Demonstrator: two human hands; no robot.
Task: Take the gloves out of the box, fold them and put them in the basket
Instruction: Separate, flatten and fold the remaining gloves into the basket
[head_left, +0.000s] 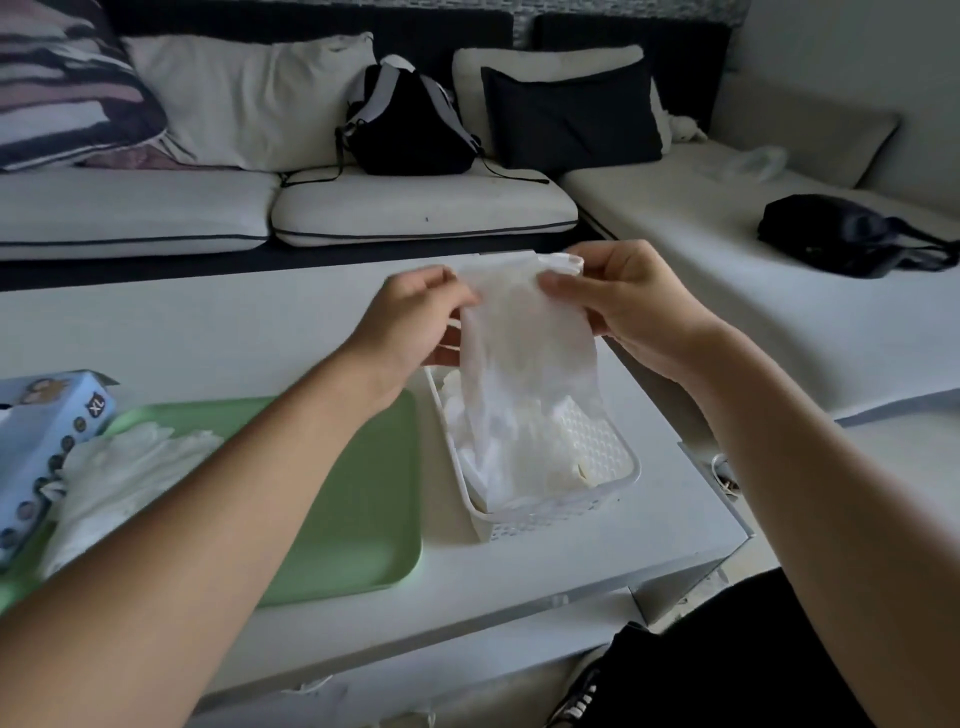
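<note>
The glove held up in the middle is white and a little see-through. The basket under it is white with a pattern of tiny holes. The gloves inside it are white too. The tray on the left is light green. The pile of gloves on it is white. The box at the far left is light blue with a row of dark dots. The table is white. Far back, the sofa is white with dark edges. One pillow has pink, white and dark stripes. The backpack is black with grey straps. Another pillow is dark blue-black.
</note>
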